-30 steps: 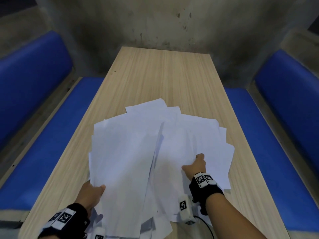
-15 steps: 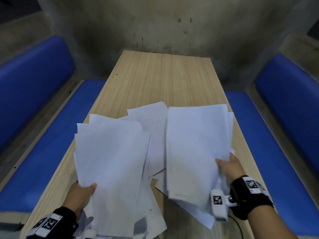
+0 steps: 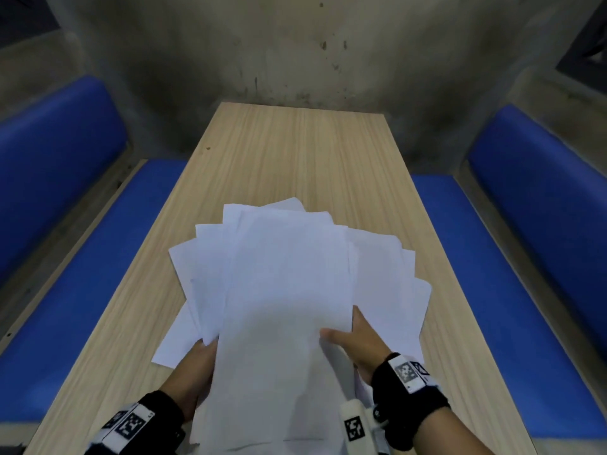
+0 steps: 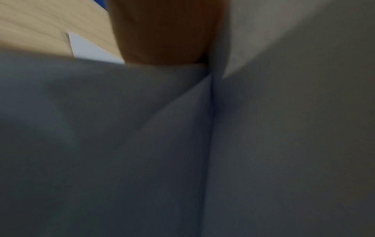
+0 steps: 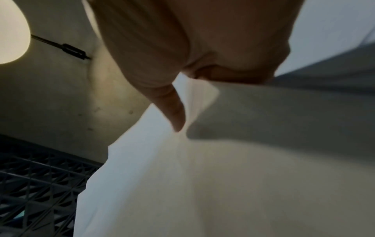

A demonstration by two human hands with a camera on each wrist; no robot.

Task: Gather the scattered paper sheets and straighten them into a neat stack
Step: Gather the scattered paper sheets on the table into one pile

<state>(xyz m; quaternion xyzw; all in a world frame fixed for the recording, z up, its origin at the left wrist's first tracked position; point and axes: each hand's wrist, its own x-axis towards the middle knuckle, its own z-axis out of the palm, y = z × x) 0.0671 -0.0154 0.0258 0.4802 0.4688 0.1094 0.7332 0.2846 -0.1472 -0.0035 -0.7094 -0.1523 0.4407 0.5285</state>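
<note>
White paper sheets (image 3: pixel 289 290) form one overlapping, fanned pile over the near half of the wooden table (image 3: pixel 295 152). My left hand (image 3: pixel 197 366) holds the pile's left edge, and the top sheet hides its fingers. My right hand (image 3: pixel 358 343) grips the right edge, thumb on the top sheet and fingers underneath. In the left wrist view a finger (image 4: pixel 162 32) lies against the folded sheets (image 4: pixel 263 144). In the right wrist view the thumb (image 5: pixel 174 112) presses onto the paper (image 5: pixel 223 176). Corners stick out unevenly on both sides.
Blue padded benches run along the left (image 3: pixel 65 290) and right (image 3: pixel 512 274) of the narrow table. A stained concrete wall (image 3: pixel 295 44) closes the far end. Bare wood shows beyond the pile.
Half a second ago each hand held a separate bundle, well apart. Both hands have moved inward and the two bundles now overlap as one fanned pile in the middle.
</note>
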